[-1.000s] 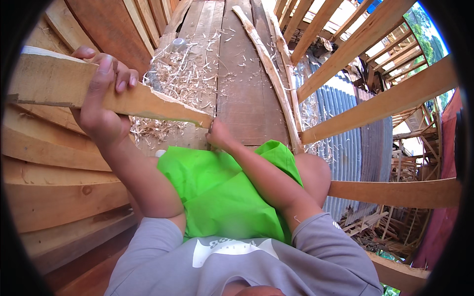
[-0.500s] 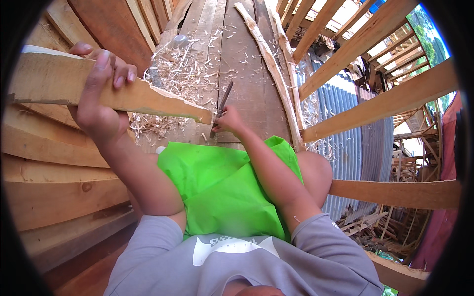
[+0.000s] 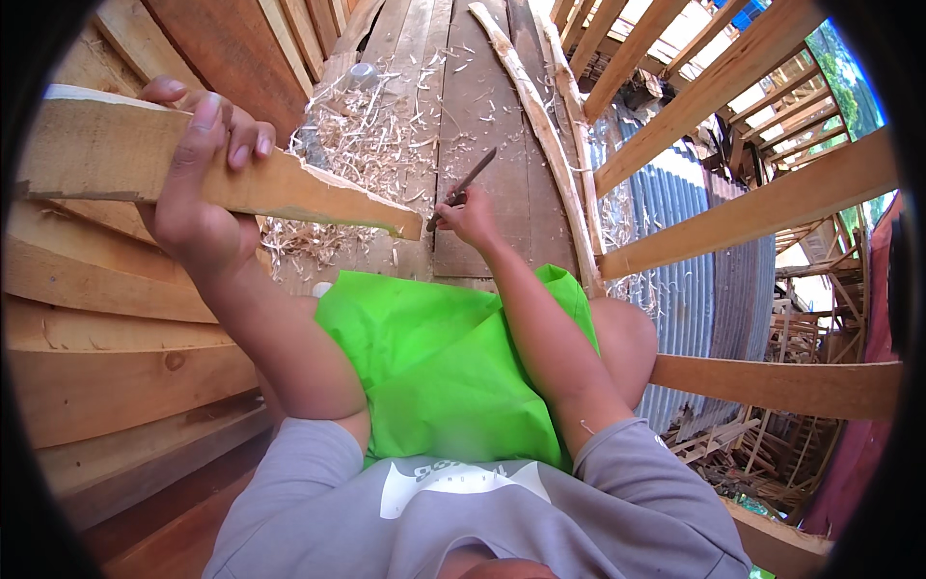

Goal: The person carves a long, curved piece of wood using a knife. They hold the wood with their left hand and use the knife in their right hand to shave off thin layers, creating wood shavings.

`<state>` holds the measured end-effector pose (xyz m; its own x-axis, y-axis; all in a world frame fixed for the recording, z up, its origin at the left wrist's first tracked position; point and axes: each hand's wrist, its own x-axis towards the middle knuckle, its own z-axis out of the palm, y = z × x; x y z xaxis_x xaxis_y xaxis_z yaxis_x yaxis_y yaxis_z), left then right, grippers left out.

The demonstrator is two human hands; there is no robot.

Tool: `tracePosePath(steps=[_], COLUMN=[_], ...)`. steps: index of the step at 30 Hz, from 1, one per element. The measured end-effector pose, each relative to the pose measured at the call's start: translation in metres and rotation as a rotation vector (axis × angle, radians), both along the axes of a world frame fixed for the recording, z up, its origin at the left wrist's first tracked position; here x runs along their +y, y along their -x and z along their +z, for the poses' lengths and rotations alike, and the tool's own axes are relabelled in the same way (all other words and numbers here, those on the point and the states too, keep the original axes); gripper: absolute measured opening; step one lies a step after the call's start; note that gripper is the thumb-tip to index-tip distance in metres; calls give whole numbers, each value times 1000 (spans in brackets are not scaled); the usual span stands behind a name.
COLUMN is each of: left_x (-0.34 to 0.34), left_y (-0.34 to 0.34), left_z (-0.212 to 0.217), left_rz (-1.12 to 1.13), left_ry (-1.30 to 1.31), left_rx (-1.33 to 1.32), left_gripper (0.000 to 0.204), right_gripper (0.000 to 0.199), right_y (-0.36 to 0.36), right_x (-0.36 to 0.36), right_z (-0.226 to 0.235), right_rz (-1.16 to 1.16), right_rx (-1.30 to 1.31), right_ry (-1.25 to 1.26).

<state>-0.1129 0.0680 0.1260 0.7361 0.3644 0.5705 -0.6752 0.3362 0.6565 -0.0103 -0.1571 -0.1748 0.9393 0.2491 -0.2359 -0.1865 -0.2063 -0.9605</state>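
Observation:
My left hand (image 3: 207,183) is closed around a thick, pale wooden board (image 3: 96,145) at the left. The board tapers toward its right end, where the upper edge is rough and freshly cut. My right hand (image 3: 468,214) grips a narrow, dark knife (image 3: 477,169), just right of that tapered tip and a small gap away from it. The knife slants up and to the right, with one end poking out past each side of my fist. Green cloth (image 3: 444,357) covers my lap below both hands.
Curled wood shavings (image 3: 357,145) litter the plank floor (image 3: 482,251). A clear container (image 3: 363,74) lies among them. Two long, peeled poles (image 3: 531,106) run along the right, beside wooden rails (image 3: 743,217) and corrugated metal sheets (image 3: 685,222). Stacked boards (image 3: 125,372) line the left.
My right hand has drawn the knife slightly up and to the right, off the board's tip, and the knife leans further right. My left hand keeps its hold on the board.

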Motion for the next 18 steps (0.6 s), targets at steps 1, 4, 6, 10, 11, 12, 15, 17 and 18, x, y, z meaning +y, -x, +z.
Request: tracePosePath(steps=[1,4,6,10,11,12,15,17,18], left_x=[1,6,2,-2,-1,0,5,3,2], left_y=[0,1,1,-3,0,2,2,1,1], left_z=[0,-3,1,1,1,0,0,1,1], left_rz=[3,37,61,-2,6,13,14,31,37], left_ry=[-8,-19,-1,-11,-13,-11,-23,-13,-7], left_rx=[-3,8,22,0,4,9,4,18,25], left_gripper=[30,30,29,30,30,30,30,30,29], right_gripper=[28,24,22,20,20,20,22,23,27], right_y=[-1,3,6,-1,-2,-3,-6,-6,-6], right_x=[-2,0,-4,-6,-1,6,7,-3,-11], right_z=[3,21,8,-18,-16,-8,7,5,3], right_rz=[19,170,316,341,274,208,-61,-124,-122], right_rx=[47,246,268,7,-79,-166,-255,-247,-289], right_ry=[-16,-20,69,131,113,102,105,191,349])
